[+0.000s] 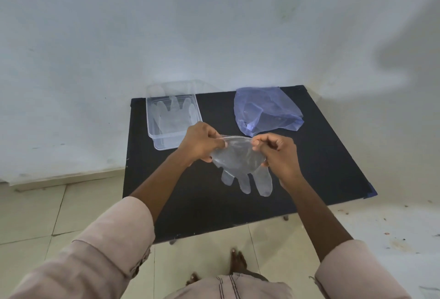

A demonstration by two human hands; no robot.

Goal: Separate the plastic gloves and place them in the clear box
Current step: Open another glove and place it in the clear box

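Both hands are up over the middle of the black table [309, 156], pinching the cuff of a thin plastic glove [240, 165]. The left hand [201, 141] has its thumb and fingertips closed on one side of the cuff, the right hand [278, 153] is closed on the other side, and the glove hangs between them with its fingers pointing down toward the tabletop.

The glove looks feather-light, limp and see-through, the sort of film that clings to itself and slides between fingers. I'd say the cuff edge is the right place to hold it, since the layers can be rubbed apart there; whether it is one glove or two stuck together I cannot tell.

The clear box [152, 120] sits at the far left of the table, just beyond the left hand, open on top, with at least one glove already lying flat inside. A blue plastic bag [266, 110] slumps at the far right, near the right hand. Nothing stands between the hands and the box.
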